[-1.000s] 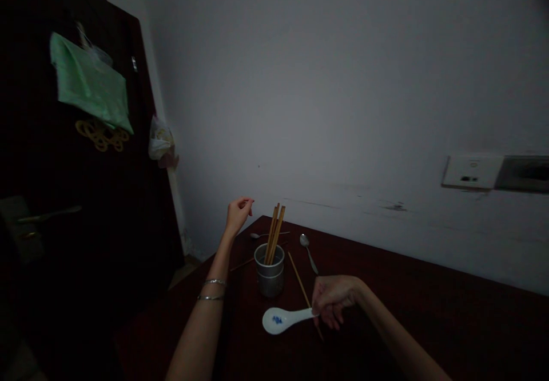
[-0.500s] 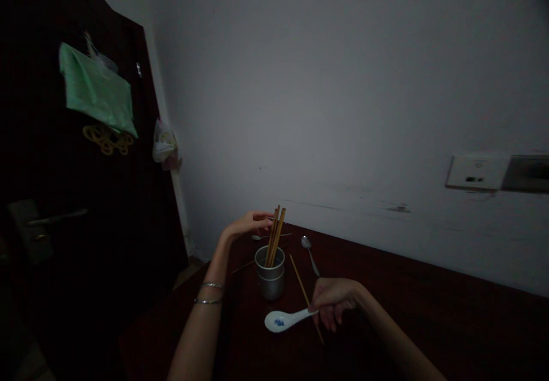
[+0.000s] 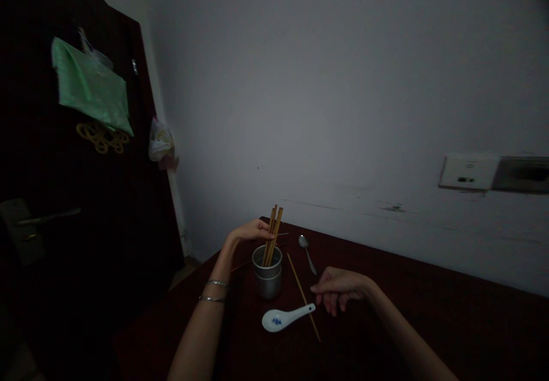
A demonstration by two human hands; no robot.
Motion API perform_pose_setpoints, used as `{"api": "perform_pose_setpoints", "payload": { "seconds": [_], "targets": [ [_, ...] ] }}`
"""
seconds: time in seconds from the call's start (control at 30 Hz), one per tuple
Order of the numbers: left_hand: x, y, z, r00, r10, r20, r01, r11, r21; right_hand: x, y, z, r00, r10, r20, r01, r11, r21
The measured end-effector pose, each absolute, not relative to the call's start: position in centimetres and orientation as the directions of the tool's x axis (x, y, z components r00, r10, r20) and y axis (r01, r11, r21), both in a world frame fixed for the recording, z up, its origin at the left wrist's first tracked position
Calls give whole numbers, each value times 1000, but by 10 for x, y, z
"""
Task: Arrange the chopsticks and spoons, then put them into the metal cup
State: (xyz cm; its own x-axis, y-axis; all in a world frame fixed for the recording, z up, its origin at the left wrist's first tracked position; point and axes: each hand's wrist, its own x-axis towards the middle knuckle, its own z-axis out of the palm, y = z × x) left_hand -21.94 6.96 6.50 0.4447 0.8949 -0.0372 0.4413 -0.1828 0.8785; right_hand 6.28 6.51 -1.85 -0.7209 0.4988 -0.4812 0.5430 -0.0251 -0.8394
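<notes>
Several wooden chopsticks (image 3: 275, 223) stand in a grey metal cup (image 3: 269, 281). My left hand (image 3: 254, 230) is at their upper part, thumb and fingers closed around them above the rim; some fingertips are hidden. A white ceramic soup spoon (image 3: 277, 320) with a blue mark lies in front of the cup, its handle across a single chopstick (image 3: 302, 294) on the table. Just right of that handle hovers my right hand (image 3: 338, 289), fingers loosely bent and apart, holding nothing. A metal spoon (image 3: 307, 255) lies beyond it, to the right of the cup.
The dark red table (image 3: 386, 289) meets a pale wall with a socket plate (image 3: 467, 173) at right. Another chopstick (image 3: 241, 266) lies left of the cup. On the left, a dark door (image 3: 124, 198) bears a green cloth (image 3: 92, 86); a plastic bag (image 3: 160, 141) hangs beside it.
My right hand has let go of the soup spoon and drawn slightly up and right. My left hand has come down and closed on the chopsticks in the cup. The view shifted slightly.
</notes>
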Motion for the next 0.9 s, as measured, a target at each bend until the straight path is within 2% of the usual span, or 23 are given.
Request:
{"api": "perform_pose_setpoints", "payload": {
  "seconds": [0.3, 0.47, 0.57, 0.7, 0.9],
  "targets": [
    [-224, 71, 66, 396, 918, 24, 467, -224, 855, 71, 74, -19, -670, 623, -404, 482, -50, -875],
    [-227, 63, 74, 359, 932, 59, 265, -162, 951, 79, 77, -12, -647, 659, -384, 467, -55, -882],
    [-232, 58, 81, 259, 961, 93, 192, -145, 971, 83, 73, -3, -629, 684, -370, 466, -49, -884],
    [-241, 54, 92, 94, 974, 207, 158, -220, 963, 87, 70, 9, -607, 719, -338, 457, -31, -889],
    [-243, 48, 105, -72, 949, 308, 85, -302, 949, 95, 77, 13, -601, 754, -265, 428, 23, -904]
  ]
}}
